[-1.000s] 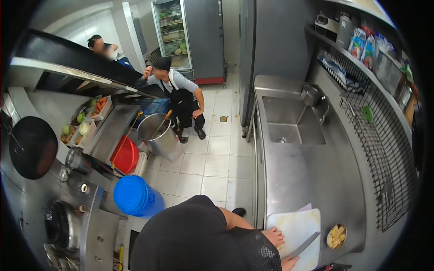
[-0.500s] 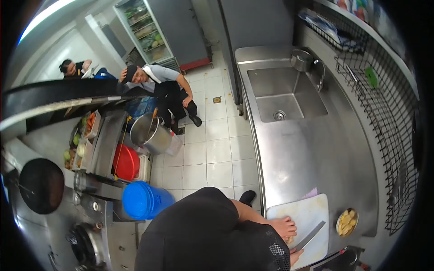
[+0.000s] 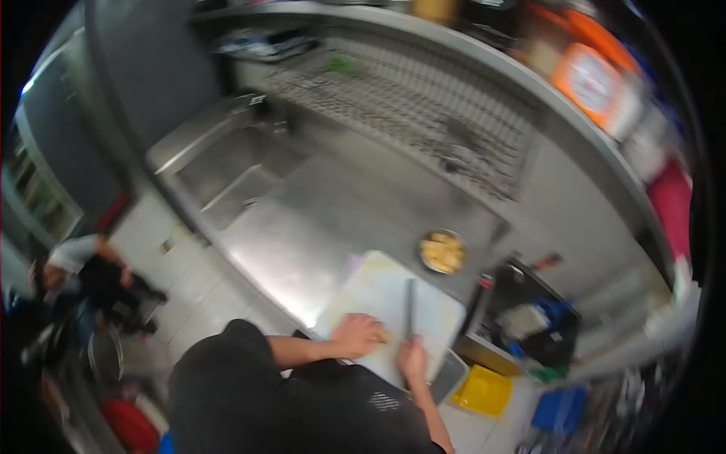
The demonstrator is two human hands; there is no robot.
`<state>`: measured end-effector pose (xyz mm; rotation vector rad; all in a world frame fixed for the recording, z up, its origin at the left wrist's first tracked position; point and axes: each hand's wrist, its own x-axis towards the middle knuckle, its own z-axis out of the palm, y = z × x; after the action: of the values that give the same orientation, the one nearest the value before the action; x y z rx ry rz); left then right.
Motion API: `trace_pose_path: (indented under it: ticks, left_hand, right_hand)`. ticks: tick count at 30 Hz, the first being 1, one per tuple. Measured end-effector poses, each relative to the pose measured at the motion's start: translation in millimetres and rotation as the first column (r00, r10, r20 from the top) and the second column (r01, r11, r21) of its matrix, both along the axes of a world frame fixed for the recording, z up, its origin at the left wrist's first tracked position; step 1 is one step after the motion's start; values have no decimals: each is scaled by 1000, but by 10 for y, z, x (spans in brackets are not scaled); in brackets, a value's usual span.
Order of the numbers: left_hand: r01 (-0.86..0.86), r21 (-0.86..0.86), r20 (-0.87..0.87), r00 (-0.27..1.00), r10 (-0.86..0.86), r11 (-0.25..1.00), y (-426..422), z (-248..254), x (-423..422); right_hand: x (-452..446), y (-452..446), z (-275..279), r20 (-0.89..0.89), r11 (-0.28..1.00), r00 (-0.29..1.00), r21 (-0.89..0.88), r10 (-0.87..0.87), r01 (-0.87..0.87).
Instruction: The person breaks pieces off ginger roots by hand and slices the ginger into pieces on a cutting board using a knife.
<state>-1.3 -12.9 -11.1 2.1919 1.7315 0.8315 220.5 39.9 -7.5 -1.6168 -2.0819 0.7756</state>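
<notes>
My right hand (image 3: 413, 359) is closed round the handle of a kitchen knife (image 3: 411, 309). Its blade points away from me over a white cutting board (image 3: 435, 309). On the board's left part, my left hand (image 3: 355, 337) has its fingers together at a small pale tan piece of food (image 3: 383, 335), just left of the knife. Blur hides what kind of food it is. Beyond the board stands a round bowl (image 3: 423, 261) filled with pale yellow chunks (image 3: 442, 251).
A steel counter (image 3: 318, 219) runs to a sink (image 3: 234, 178). Above are a wire rack (image 3: 484, 125) and a shelf with an orange scale (image 3: 592, 82). Right of the board sit a dark bin (image 3: 522, 303) and a yellow container (image 3: 484, 391). A person (image 3: 94, 272) sits at far left.
My view has swung to the right, so the board and hands now appear nearer the centre. The knife has turned away from the left hand's side and points more straight ahead.
</notes>
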Motion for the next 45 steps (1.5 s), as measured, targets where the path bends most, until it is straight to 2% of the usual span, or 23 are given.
trace_pose_path:
  ticks: [1,3,5,8,9,10,11,12,13,14,16,17,19,21,25,27,28,30,33,35,38,39,45]
  left_hand:
    - [-12,8,-85,996,13,1000,-5,112,2]
    - [-5,-12,-126,992,3,1000,23,140,-22]
    - [20,20,-157,988,-17,1000,9,156,-68]
    - [25,-11,-99,995,-26,1000,-48,251,-67]
    - [-3,-37,-127,992,-1,999,-74,229,-103]
    - [33,-56,-166,985,-42,998,18,160,-101]
    - [42,82,-184,983,-26,996,460,-34,198]
    - [-61,91,-254,964,82,994,196,-204,72]
    - [-56,-115,-173,984,35,992,42,142,-16]
    - [-48,28,-32,998,49,998,6,210,8]
    - [-63,111,38,998,59,992,42,126,1]
    - [-103,102,14,995,103,989,33,106,-25]
    - [-56,98,234,972,31,994,34,31,-76]
    - [-75,40,372,927,55,996,17,131,-112]
    - [-79,52,440,897,48,996,29,64,-188]
    - [-105,52,288,954,85,993,13,95,-159]
    - [-114,55,305,948,92,992,46,103,-143]
    - [-132,73,182,976,117,988,31,80,-114]
    - [-160,28,131,979,155,987,53,112,-86]
    - [-179,32,125,977,174,983,104,141,-89]
    - [-52,6,45,998,52,999,134,186,-142]
    - [-46,16,49,998,45,999,172,174,-147]
    - [-2,30,-26,1000,2,1000,229,196,-171]
  right_hand:
    - [-14,-42,201,65,997,996,-60,-54,58]
    - [150,-164,164,43,999,998,8,-52,52]
    - [227,-337,321,118,988,984,-65,-132,140]
    - [378,-552,474,62,969,980,-153,-187,195]
    - [440,-531,435,-19,983,984,-53,-179,178]
    - [386,-483,480,-162,848,980,496,-119,185]
    - [392,-406,966,63,804,974,578,-216,141]
    - [431,-429,1052,45,955,963,149,-266,256]
    - [304,-370,1251,32,951,961,-137,-276,277]
    - [237,-375,1108,-43,956,955,13,-293,294]
    - [292,-266,471,192,990,972,-21,-135,142]
    - [276,-293,432,170,995,981,-35,-91,98]
    - [293,-305,420,212,989,969,-45,-125,138]
    - [276,-274,557,223,983,967,-108,-121,148]
    - [190,-264,664,254,985,962,-108,-102,133]
    - [104,-328,796,174,991,983,-104,-63,82]
    - [52,-357,845,190,992,980,-98,-55,75]
    - [-34,-483,917,176,989,983,-145,40,-15]
    - [-13,-480,706,215,977,968,-199,126,-82]
    - [-66,-481,919,230,977,965,-200,123,-77]
    - [-69,-555,1127,165,972,976,-207,145,-110]
    - [-78,-572,1178,156,972,980,-218,122,-86]
    - [-151,-770,1333,195,938,952,-302,236,-171]
